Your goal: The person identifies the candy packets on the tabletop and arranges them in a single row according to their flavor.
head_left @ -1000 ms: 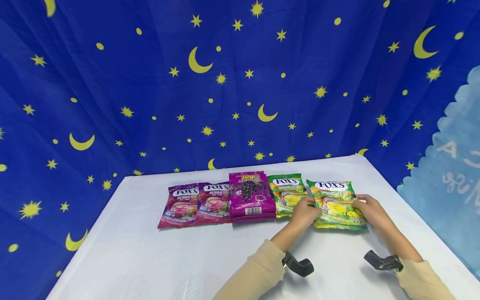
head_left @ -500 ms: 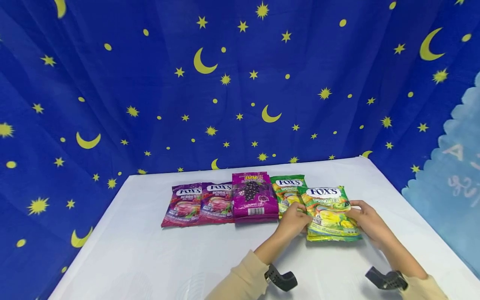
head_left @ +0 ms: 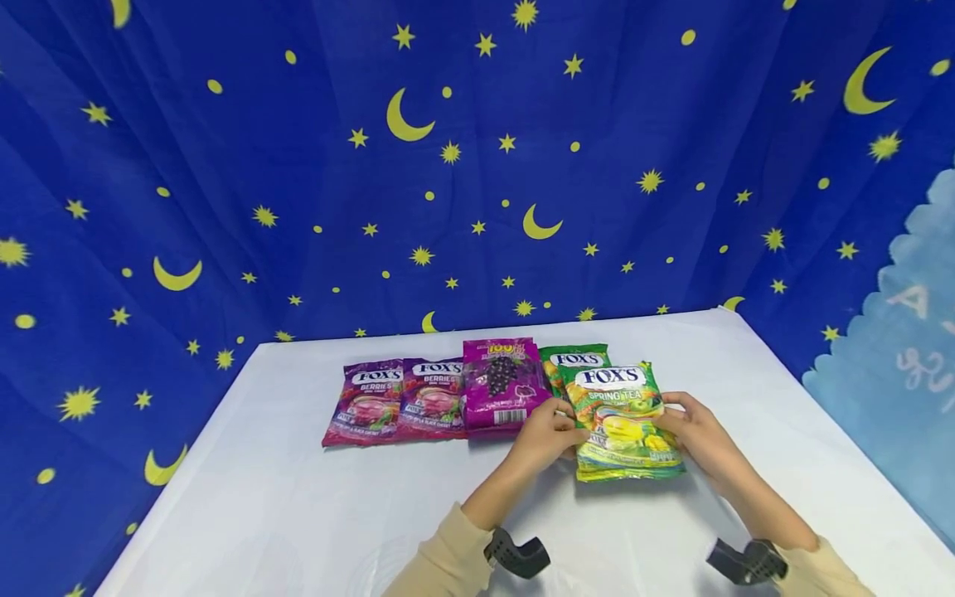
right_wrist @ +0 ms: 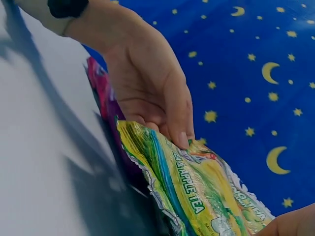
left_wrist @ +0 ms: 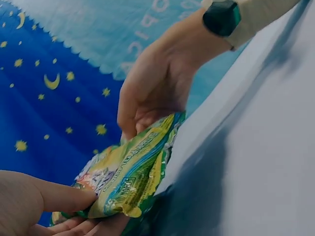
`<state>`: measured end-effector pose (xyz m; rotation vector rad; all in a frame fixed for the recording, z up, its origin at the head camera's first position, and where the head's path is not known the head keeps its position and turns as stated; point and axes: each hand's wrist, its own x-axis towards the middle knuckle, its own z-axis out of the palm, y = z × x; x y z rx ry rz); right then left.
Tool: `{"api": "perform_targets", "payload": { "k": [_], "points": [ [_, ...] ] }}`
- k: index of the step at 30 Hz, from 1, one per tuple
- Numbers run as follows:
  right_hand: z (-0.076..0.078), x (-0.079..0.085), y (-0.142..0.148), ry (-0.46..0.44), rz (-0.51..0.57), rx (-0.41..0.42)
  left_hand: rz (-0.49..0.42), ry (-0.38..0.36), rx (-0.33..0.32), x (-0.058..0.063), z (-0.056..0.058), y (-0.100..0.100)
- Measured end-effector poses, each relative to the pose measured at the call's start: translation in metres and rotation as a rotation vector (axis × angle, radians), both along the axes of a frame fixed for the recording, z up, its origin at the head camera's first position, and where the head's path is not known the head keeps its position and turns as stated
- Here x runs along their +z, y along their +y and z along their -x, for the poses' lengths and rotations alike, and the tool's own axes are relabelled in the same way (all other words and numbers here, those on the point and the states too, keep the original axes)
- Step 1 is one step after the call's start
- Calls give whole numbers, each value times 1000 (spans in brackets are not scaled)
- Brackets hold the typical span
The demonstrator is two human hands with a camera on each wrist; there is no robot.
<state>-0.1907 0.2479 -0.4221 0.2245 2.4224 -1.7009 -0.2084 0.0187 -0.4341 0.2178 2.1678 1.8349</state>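
A green and yellow candy bag (head_left: 619, 427) labelled FOX'S Spring Tea is held between both hands, its lower edge raised off the table in the wrist views. My left hand (head_left: 545, 433) pinches its left side, thumb (left_wrist: 74, 197) on the front face. On the opposite side, my right hand (head_left: 695, 435) pinches the bag with its thumb on top. Behind it lies a second green Spring Tea bag (head_left: 574, 359), partly covered by the held one. A purple bag (head_left: 498, 390) with a grape picture lies just left of them, near my left hand.
Two dark purple-red FOX'S Berries bags (head_left: 369, 406) lie overlapping at the left end of the row. All rest on a white table (head_left: 298, 514). A blue curtain (head_left: 477, 166) with moons and stars hangs behind, and a light blue panel (head_left: 906, 356) stands at right.
Both hands have brought the Spring Tea bag leftward and slightly nearer the front edge. It now overlaps the second green bag, which it stood beside before. The other bags keep their places.
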Motion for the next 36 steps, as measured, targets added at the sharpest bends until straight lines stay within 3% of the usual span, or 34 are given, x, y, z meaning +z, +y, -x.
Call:
{"api": "perform_targets", "payload": {
  "k": [13, 23, 36],
  "points": [
    [18, 3, -36, 36, 75, 34, 17, -40, -84, 16, 18, -42],
    [29, 9, -53, 50, 89, 32, -43, -50, -78, 24, 24, -64],
    [39, 22, -71, 119, 138, 50, -65, 46, -12, 31, 27, -81]
  ]
}}
